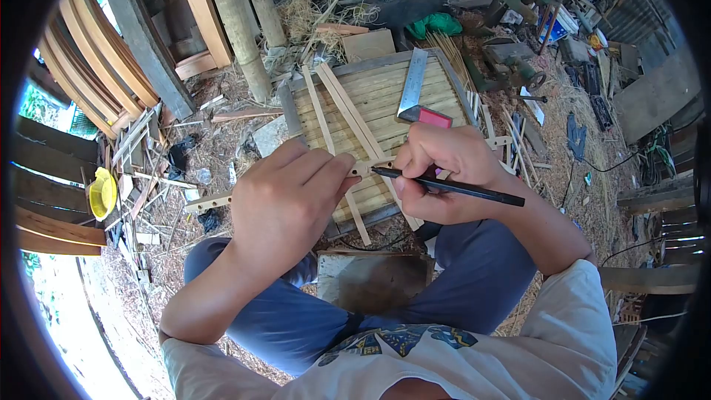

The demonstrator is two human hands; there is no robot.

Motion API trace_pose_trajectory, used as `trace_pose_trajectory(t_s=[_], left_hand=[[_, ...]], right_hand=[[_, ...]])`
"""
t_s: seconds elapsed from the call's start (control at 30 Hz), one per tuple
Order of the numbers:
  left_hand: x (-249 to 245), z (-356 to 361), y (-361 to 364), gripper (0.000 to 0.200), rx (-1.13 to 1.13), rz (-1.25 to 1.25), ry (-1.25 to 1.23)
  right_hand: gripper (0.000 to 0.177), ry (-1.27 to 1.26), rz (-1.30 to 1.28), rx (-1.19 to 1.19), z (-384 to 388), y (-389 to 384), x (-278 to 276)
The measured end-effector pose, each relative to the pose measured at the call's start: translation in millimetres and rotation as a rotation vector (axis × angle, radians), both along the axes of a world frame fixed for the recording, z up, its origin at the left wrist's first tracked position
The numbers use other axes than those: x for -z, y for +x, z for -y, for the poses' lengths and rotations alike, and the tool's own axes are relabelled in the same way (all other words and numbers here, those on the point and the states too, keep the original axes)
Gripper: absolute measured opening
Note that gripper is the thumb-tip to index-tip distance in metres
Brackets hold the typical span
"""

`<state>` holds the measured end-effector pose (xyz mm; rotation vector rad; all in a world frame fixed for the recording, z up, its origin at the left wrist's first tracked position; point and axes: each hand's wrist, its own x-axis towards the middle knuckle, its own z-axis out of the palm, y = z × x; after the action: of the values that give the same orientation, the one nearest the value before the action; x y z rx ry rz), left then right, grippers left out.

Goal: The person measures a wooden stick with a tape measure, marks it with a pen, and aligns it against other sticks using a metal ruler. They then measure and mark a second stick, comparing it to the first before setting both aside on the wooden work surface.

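My left hand [285,196] is closed round a narrow wooden strip with holes [211,203], which runs crosswise in front of me past both hands. Between the thumb and fingers of my right hand [452,170] is a black pen [474,191], its tip at the strip just right of my left fingertips. Beneath lie several loose slats, among them a thin slat [318,107] and a wider slat [348,107], on a slatted wooden panel [385,78] with a grey frame. A try square [413,85] with a metal blade and pinkish-red stock rests beyond my right hand.
A low wooden box or stool [375,281] stands between my legs. Offcuts and shavings cover the ground. At left are a yellow bowl [103,194] and curved timbers [104,41]. Bamboo poles [237,22] rise behind the panel; a metal vise-like tool [518,67] sits at right.
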<state>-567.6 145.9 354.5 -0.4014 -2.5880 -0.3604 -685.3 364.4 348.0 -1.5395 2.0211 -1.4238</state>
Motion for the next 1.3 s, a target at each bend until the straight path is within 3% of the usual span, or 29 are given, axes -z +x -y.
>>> trace_pose_trajectory(t_s=[0.1,0.7,0.8,1.2,1.3], left_hand=[[0,0,0,0.026,0.004,0.000,0.002],[1,-1,-1,0.025,0.000,0.002,0.002],[1,-1,-1,0.025,0.001,0.003,0.003],[2,0,-2,0.022,0.003,0.012,0.006],[5,2,-3,0.018,-0.022,0.067,0.023]], right_hand=[[0.026,-0.008,0.107,0.023,0,1,1],[0.026,0.017,0.089,-0.009,0,0,-2],[0.025,-0.013,0.201,-0.010,1,0,3],[0.023,0.010,0.115,-0.012,0,-1,1],[0.023,-0.091,0.445,-0.018,2,-5,9]])
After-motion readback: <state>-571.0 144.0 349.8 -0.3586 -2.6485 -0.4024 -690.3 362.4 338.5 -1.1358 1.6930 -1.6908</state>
